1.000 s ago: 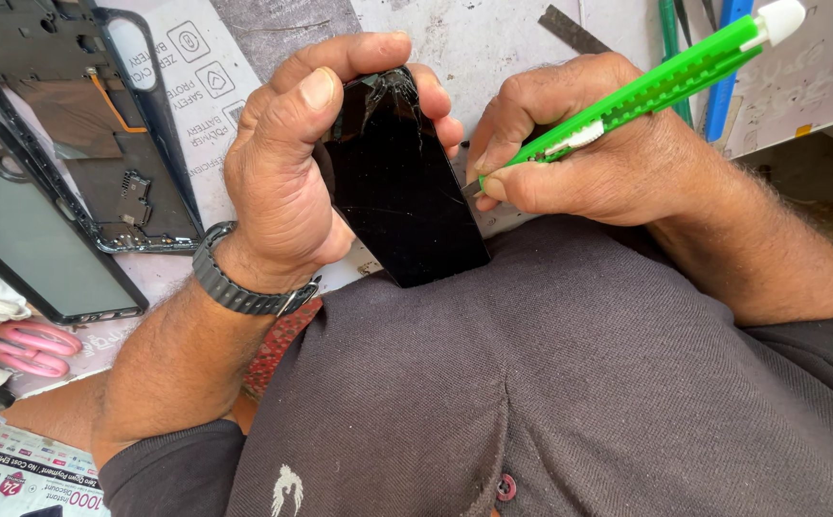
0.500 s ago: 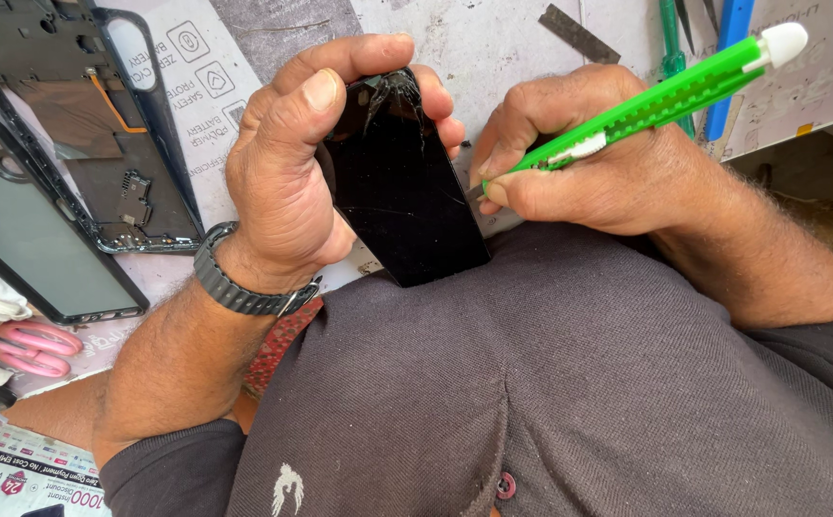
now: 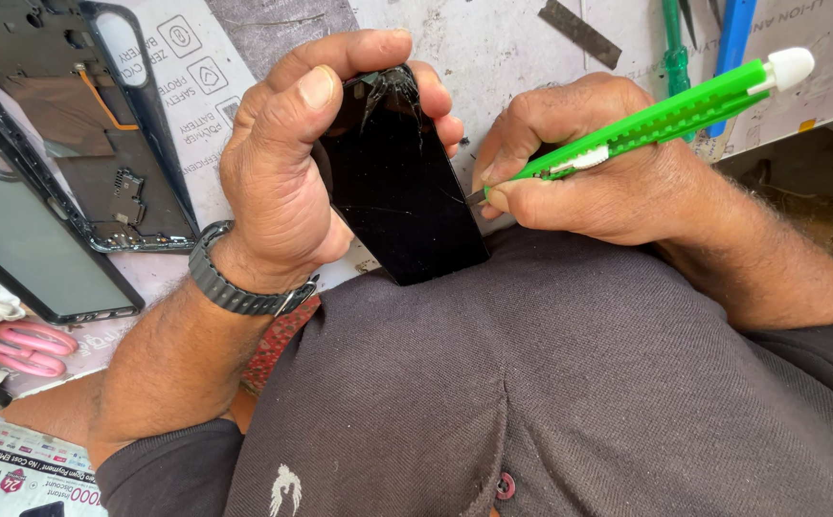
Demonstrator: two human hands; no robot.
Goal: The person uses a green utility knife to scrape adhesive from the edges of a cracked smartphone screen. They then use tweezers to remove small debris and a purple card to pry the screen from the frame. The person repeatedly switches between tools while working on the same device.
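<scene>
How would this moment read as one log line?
left hand: grips cracked phone | right hand: holds green cutter, blade at phone edge

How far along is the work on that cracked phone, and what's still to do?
Done: a stripped phone frame already lies open on the bench. In hand: the left hand grips the cracked phone propped against the shirt, while the right hand presses the green knife tip to its right edge. Left: the screen still looks seated, no gap visible.

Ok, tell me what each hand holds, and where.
Left hand: cracked black phone, gripped around its upper end. Right hand: green utility knife, near its blade.
</scene>
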